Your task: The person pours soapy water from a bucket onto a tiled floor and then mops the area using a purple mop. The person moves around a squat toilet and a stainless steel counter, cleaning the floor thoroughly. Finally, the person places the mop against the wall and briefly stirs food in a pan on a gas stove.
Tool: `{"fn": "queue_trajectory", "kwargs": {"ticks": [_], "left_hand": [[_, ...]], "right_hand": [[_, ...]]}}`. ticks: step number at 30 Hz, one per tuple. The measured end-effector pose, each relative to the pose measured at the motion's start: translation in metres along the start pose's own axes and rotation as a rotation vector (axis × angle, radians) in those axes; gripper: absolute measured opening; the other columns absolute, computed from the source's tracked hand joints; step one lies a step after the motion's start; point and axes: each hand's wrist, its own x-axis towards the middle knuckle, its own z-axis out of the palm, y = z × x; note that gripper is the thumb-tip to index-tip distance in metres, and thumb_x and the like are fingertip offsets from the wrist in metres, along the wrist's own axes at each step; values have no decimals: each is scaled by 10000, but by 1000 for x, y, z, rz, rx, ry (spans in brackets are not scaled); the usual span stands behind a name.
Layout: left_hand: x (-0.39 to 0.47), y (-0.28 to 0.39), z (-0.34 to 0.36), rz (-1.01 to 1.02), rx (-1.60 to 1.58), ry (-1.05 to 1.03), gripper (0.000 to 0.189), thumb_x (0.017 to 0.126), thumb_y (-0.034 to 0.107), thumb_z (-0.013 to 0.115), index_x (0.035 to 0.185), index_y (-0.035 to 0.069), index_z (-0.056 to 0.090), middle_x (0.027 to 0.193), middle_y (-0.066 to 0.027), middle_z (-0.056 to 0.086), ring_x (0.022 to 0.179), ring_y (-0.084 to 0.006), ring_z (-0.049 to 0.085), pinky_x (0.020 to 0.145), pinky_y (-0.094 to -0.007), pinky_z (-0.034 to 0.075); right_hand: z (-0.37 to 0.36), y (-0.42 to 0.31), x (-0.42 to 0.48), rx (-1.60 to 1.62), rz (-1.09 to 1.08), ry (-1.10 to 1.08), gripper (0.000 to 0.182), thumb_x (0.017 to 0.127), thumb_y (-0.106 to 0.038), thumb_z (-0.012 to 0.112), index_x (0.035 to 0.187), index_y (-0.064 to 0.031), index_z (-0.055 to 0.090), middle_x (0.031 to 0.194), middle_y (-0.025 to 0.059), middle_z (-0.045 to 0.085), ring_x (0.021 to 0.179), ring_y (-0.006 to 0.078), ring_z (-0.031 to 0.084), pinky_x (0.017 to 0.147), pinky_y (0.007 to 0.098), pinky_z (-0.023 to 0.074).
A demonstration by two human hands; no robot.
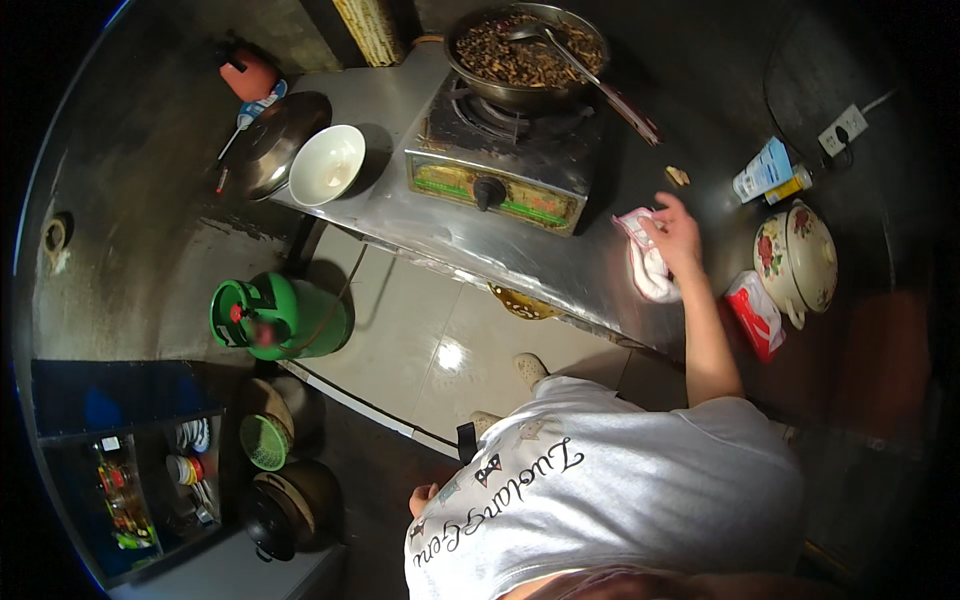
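My right hand (676,236) is over a folded white cloth with pink edging (646,262), on the steel counter (480,251). Its thumb and forefinger are apart, with the thumb at the cloth's upper part. A small pale piece of food, perhaps ginger (677,175), lies just beyond the fingertips. Low in the view, my left hand (424,499) shows only partly beside my white shirt; its fingers are mostly hidden. On the gas stove (495,172) sits a metal wok (469,79) full of brown chopped food (487,56), with a long-handled ladle (570,56) resting in it.
Left of the stove are a white bowl (328,165) and a metal lid (281,146). A flowered enamel pot (795,259), a red-and-white packet (756,315) and a power strip (844,129) are at right. A green gas cylinder (304,315) stands on the floor. A yellow strainer (525,300) shows under the counter edge.
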Motion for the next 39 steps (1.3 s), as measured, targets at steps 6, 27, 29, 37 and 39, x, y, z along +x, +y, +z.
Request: {"fn": "queue_trajectory", "kwargs": {"ticks": [6, 27, 29, 37, 39], "left_hand": [[-12, -7, 21, -36, 38, 72, 268, 722, 223, 699, 827, -13, 629, 669, -107, 623, 623, -164, 583, 585, -300, 464], [-15, -1, 33, -70, 5, 39, 267, 728, 240, 690, 798, -9, 624, 678, -104, 624, 608, -169, 572, 587, -311, 457], [-13, -11, 33, -59, -1, 36, 263, 728, 239, 690, 794, -7, 625, 671, -101, 622, 605, -166, 570, 584, -310, 457], [-13, -10, 26, -38, -34, 27, 266, 725, 243, 700, 780, -6, 623, 657, -93, 613, 597, -154, 560, 575, -300, 451], [-16, -9, 22, -54, -50, 30, 268, 724, 244, 702, 782, -5, 623, 654, -93, 611, 596, -154, 558, 573, -301, 450]], "right_hand": [[-23, -143, 22, 662, -317, 77, 574, 717, -209, 717, 1196, -43, 448, 924, 105, 588, 747, 142, 572, 657, 251, 472], [-41, -157, 38, 49, -454, 209, 243, 839, -164, 546, 1059, -62, 551, 913, 121, 638, 839, 225, 627, 703, 301, 472], [-39, -153, 38, -61, -495, 211, 246, 839, -163, 543, 1061, -58, 546, 906, 129, 637, 839, 241, 624, 709, 306, 471], [-21, -135, 27, 73, -457, 287, 261, 845, -182, 536, 1080, -69, 543, 932, 116, 632, 840, 237, 618, 725, 306, 467], [-20, -133, 24, 57, -436, 296, 258, 846, -192, 538, 1072, -70, 550, 941, 125, 628, 853, 253, 613, 726, 312, 465]]}}
